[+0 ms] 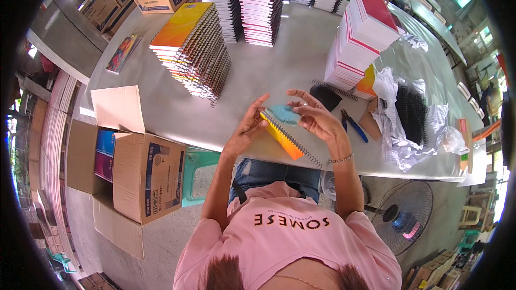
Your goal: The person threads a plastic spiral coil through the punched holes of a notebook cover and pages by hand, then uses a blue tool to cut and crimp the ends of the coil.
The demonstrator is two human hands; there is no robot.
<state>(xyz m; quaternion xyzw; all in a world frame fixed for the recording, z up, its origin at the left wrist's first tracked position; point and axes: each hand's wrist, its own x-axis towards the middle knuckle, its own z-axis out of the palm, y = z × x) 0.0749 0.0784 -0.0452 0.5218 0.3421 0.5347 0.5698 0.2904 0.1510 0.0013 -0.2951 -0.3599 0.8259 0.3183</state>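
Over the table's near edge, my left hand (248, 129) grips the upper end of a yellow-orange notebook (286, 142) between thumb and fingers. A wire coil (309, 156) runs along the notebook's edge and sticks out past its lower end. My right hand (318, 119) is closed on a flat, rounded teal piece (284, 114) whose kind I cannot make out. That piece lies against the coil near the notebook's upper end. Blue-handled pliers (353, 127) rest right of my right hand. Beyond it lie a dark rounded object (324, 97) and a loose coil (336, 89).
Coil-bound notebooks (188, 48) stand stacked at far left, with taller stacks (260, 8) behind. White-and-red book blocks (357, 37) rise at right, near crumpled wrapping (389, 123) holding black coils (411, 110). An open carton (148, 177) stands left; a fan (400, 217), lower right.
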